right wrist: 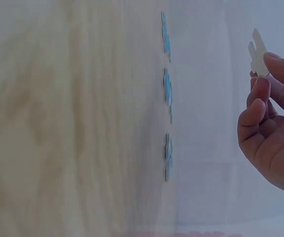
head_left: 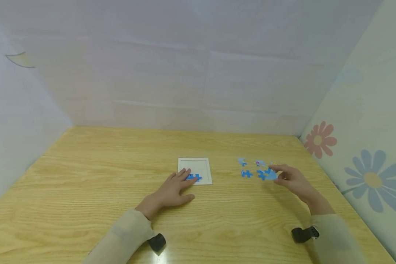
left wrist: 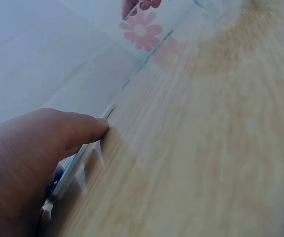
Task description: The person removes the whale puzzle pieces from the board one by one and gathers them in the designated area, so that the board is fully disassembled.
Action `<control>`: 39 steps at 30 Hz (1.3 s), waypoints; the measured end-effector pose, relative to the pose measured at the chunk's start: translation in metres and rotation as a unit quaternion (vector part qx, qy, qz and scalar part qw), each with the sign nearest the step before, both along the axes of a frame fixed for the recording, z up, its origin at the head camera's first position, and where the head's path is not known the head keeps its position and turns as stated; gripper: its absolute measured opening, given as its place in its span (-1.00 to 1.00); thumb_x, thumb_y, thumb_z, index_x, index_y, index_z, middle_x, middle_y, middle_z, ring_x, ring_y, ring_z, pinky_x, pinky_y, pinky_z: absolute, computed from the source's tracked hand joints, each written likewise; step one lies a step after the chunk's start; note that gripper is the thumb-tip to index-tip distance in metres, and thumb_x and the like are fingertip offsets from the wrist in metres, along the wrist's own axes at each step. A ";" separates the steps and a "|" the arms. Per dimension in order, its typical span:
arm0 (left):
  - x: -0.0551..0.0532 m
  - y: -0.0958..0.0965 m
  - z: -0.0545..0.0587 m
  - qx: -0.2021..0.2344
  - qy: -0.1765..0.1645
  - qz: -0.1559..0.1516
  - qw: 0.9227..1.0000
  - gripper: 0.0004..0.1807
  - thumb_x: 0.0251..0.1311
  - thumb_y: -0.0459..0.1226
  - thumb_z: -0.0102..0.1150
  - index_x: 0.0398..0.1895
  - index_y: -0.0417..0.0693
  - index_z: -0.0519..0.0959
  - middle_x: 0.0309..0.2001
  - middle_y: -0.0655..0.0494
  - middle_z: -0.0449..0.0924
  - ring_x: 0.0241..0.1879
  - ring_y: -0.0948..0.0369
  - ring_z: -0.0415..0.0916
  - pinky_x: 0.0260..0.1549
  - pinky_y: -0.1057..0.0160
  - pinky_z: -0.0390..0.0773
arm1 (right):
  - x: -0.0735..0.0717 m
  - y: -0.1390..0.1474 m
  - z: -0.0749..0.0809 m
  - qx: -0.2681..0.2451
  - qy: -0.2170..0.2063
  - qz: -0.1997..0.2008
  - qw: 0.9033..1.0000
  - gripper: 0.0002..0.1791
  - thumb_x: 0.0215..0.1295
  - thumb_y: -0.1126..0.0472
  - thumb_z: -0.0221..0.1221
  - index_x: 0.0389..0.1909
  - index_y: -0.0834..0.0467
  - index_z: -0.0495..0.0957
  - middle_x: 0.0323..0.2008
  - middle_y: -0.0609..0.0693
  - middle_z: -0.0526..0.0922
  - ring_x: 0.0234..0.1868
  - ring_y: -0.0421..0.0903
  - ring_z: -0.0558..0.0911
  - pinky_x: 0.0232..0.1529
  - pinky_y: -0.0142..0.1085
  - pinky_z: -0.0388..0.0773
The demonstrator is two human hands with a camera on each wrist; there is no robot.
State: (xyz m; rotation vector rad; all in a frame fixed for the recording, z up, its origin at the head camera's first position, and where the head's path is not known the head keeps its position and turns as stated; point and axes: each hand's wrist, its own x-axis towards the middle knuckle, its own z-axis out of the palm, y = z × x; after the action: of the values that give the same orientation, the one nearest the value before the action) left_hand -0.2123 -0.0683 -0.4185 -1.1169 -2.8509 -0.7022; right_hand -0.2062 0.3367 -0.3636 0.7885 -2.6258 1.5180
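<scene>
Puzzle piece [head_left: 271, 176], pinched between thumb and fingers of the right hand [head_left: 292, 180], is at lower right in the head view, beside loose pieces [head_left: 246, 173]; lower centre, the left hand [head_left: 172, 191], fingers spread, touches the white tray [head_left: 194, 165].

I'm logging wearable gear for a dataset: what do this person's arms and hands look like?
The left hand and right hand are bare, without gloves. Both arms wear pale, cream-toned long sleeves. A small black device shows at the left cuff; another, on a dark strap, shows at the right.
</scene>
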 end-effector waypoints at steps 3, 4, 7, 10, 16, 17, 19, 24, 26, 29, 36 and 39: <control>0.000 0.000 0.000 0.000 -0.001 0.001 1.000 -0.36 0.11 0.05 -0.06 0.23 -0.01 0.20 0.28 -0.14 -0.07 0.25 -0.02 -0.20 0.09 -0.11 -0.16 | 0.006 0.008 -0.001 0.012 -0.009 -0.019 1.000 -0.58 0.14 0.39 0.06 0.05 0.39 0.31 -0.06 0.26 0.34 -0.43 -0.11 0.43 -0.35 -0.40 0.41; 0.000 0.000 0.000 0.001 -0.001 0.001 1.000 -0.36 0.11 0.05 -0.06 0.23 -0.01 0.21 0.28 -0.14 -0.06 0.25 -0.01 -0.20 0.09 -0.11 -0.16 | 0.007 0.011 -0.002 0.019 -0.012 -0.028 0.999 -0.57 0.15 0.37 0.06 0.06 0.41 0.30 -0.05 0.26 0.34 -0.42 -0.10 0.43 -0.35 -0.40 0.41; 0.000 0.000 -0.001 0.000 -0.001 0.002 1.000 -0.36 0.11 0.05 -0.06 0.23 -0.02 0.21 0.28 -0.13 -0.06 0.26 -0.01 -0.20 0.09 -0.11 -0.16 | 0.012 0.020 -0.003 0.029 -0.023 -0.048 0.998 -0.56 0.17 0.35 0.05 0.06 0.45 0.27 -0.06 0.24 0.33 -0.41 -0.05 0.44 -0.33 -0.40 0.40; 0.000 0.000 -0.001 -0.001 -0.002 0.005 1.000 -0.36 0.10 0.06 -0.06 0.23 -0.01 0.21 0.28 -0.12 -0.06 0.26 0.00 -0.21 0.09 -0.10 -0.17 | 0.014 0.030 -0.006 0.024 -0.035 -0.055 0.998 -0.55 0.18 0.32 0.05 0.08 0.42 0.26 -0.06 0.15 0.33 -0.39 0.00 0.45 -0.32 -0.40 0.40; 0.000 -0.001 -0.003 -0.005 -0.003 0.008 1.000 -0.36 0.10 0.07 -0.06 0.23 0.00 0.21 0.28 -0.12 -0.06 0.26 0.01 -0.21 0.10 -0.09 -0.18 | 0.016 0.045 -0.012 -0.012 -0.057 -0.045 0.997 -0.54 0.17 0.36 0.04 0.11 0.39 0.26 -0.02 -0.14 0.37 -0.32 -0.06 0.49 -0.32 -0.32 0.44; 0.000 -0.001 -0.003 -0.005 -0.002 0.008 1.000 -0.35 0.10 0.07 -0.06 0.23 0.00 0.21 0.28 -0.12 -0.06 0.26 0.00 -0.21 0.10 -0.09 -0.17 | 0.017 0.047 -0.013 -0.015 -0.058 -0.043 0.997 -0.54 0.17 0.36 0.04 0.11 0.39 0.26 -0.03 -0.17 0.37 -0.30 -0.07 0.49 -0.32 -0.31 0.44; 0.000 -0.001 -0.003 -0.004 0.000 0.007 1.000 -0.36 0.10 0.07 -0.06 0.23 -0.01 0.21 0.28 -0.12 -0.06 0.26 -0.01 -0.20 0.09 -0.10 -0.17 | 0.018 0.050 -0.015 -0.020 -0.062 -0.042 0.997 -0.54 0.17 0.38 0.03 0.10 0.42 0.25 -0.04 -0.20 0.37 -0.27 -0.09 0.49 -0.31 -0.32 0.44; -0.001 0.000 -0.004 -0.004 0.002 0.007 1.000 -0.36 0.10 0.07 -0.06 0.23 0.00 0.22 0.28 -0.12 -0.06 0.26 -0.01 -0.20 0.09 -0.10 -0.16 | 0.020 0.056 -0.021 -0.013 -0.079 -0.046 0.996 -0.55 0.19 0.36 0.02 0.10 0.41 0.25 -0.06 -0.25 0.39 -0.28 -0.08 0.51 -0.31 -0.34 0.42; 0.000 0.000 -0.004 -0.008 0.000 0.009 1.000 -0.36 0.10 0.07 -0.07 0.23 0.01 0.21 0.28 -0.11 -0.06 0.26 0.00 -0.20 0.10 -0.09 -0.16 | 0.020 0.058 -0.023 -0.014 -0.088 -0.046 0.995 -0.57 0.19 0.36 0.02 0.09 0.39 0.27 -0.08 -0.25 0.41 -0.32 -0.07 0.51 -0.35 -0.32 0.43; -0.001 -0.001 -0.004 -0.011 0.001 0.011 1.000 -0.36 0.10 0.07 -0.08 0.24 0.02 0.20 0.28 -0.11 -0.06 0.26 0.01 -0.21 0.10 -0.08 -0.17 | 0.020 0.061 -0.028 -0.018 -0.097 -0.042 0.994 -0.59 0.19 0.37 0.01 0.07 0.40 0.29 -0.11 -0.23 0.45 -0.38 -0.07 0.51 -0.43 -0.27 0.44; -0.001 -0.001 -0.004 -0.007 0.007 0.005 1.000 -0.36 0.11 0.07 -0.08 0.23 -0.01 0.21 0.28 -0.13 -0.06 0.26 -0.01 -0.20 0.09 -0.09 -0.16 | 0.020 0.068 -0.039 -0.005 -0.124 -0.062 0.990 -0.56 0.18 0.34 0.04 0.06 0.46 0.26 -0.24 -0.14 0.50 -0.48 -0.13 0.46 -0.57 -0.28 0.39; -0.001 -0.001 -0.002 -0.006 0.006 0.004 1.000 -0.35 0.11 0.07 -0.08 0.23 -0.01 0.20 0.28 -0.13 -0.06 0.26 -0.01 -0.20 0.09 -0.10 -0.16 | 0.019 0.069 -0.042 0.008 -0.120 -0.076 0.990 -0.53 0.15 0.32 0.07 0.05 0.46 0.26 -0.19 -0.17 0.47 -0.43 -0.18 0.45 -0.55 -0.29 0.40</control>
State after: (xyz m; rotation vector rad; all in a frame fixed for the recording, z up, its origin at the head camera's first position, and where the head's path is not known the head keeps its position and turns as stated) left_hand -0.2134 -0.0692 -0.4208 -1.1081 -2.8512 -0.6768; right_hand -0.1874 0.4055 -0.4057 0.4158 -2.7893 1.6441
